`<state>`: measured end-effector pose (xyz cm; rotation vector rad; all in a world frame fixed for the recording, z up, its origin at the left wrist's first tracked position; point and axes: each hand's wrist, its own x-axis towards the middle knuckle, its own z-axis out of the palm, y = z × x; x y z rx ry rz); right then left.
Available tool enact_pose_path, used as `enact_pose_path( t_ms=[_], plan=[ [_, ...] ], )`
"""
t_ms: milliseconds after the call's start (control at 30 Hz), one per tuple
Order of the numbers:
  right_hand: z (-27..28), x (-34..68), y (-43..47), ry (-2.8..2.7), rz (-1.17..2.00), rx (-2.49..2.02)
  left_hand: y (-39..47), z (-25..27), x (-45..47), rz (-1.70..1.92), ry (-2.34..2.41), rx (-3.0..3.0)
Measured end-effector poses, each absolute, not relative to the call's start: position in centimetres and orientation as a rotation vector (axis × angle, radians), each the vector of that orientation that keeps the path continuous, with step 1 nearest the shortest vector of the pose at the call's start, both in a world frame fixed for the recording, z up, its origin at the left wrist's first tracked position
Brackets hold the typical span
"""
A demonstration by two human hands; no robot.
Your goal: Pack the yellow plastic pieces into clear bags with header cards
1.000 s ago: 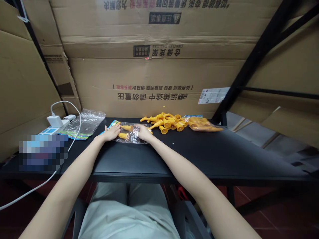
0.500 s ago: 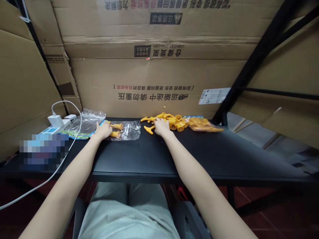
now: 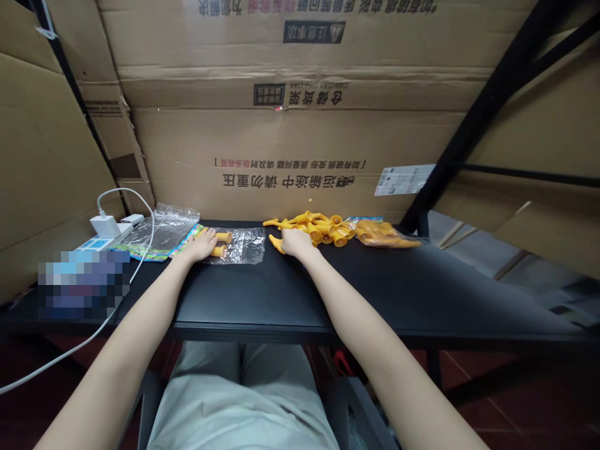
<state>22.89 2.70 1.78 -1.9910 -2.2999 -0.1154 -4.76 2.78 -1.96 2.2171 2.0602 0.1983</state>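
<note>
My left hand (image 3: pixel 202 245) lies flat with fingers stretched over a clear plastic bag (image 3: pixel 248 245). Two yellow horn-shaped plastic pieces (image 3: pixel 224 237) show beside the fingers, their hollow ends pointing right. At the left edge of the loose pile, my right hand (image 3: pixel 298 242) is closed around a yellow plastic horn (image 3: pixel 276 244); its curved tip sticks out left and the fingers hide the rest. Just behind and to the right is the pile of yellow horns (image 3: pixel 335 231), with flared, hollow ends.
A filled bag of yellow pieces (image 3: pixel 382 234) lies right of the pile. To the left are a flat clear bag (image 3: pixel 162 228), a white charger (image 3: pixel 105 226) on a power strip, and a white cable (image 3: pixel 149 247). Cardboard (image 3: pixel 290 137) walls the back of the black table (image 3: pixel 253 300).
My right hand has moved slightly left and nearer, closing around the separate horn. My left hand has shifted slightly right on the bag, with its fingers flatter.
</note>
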Motion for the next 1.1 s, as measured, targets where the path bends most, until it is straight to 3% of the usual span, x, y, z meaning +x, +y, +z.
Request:
enact_pose_path(
  t_ms=[300, 633, 1100],
  plan=[
    [2.7, 22.4, 2.3, -2.101, 0.145, -1.805, 2.8, -2.3, -4.8, 0.248, 2.048, 2.223],
    [3.4, 22.1, 0.9, -2.39, 0.395, -1.667, 2.6, -2.0, -4.6, 0.249, 2.059, 2.203],
    [0.2, 19.3, 1.5, -2.229, 0.16, -1.623, 1.7, -1.4, -2.8, 0.258, 1.939, 2.27]
  ],
)
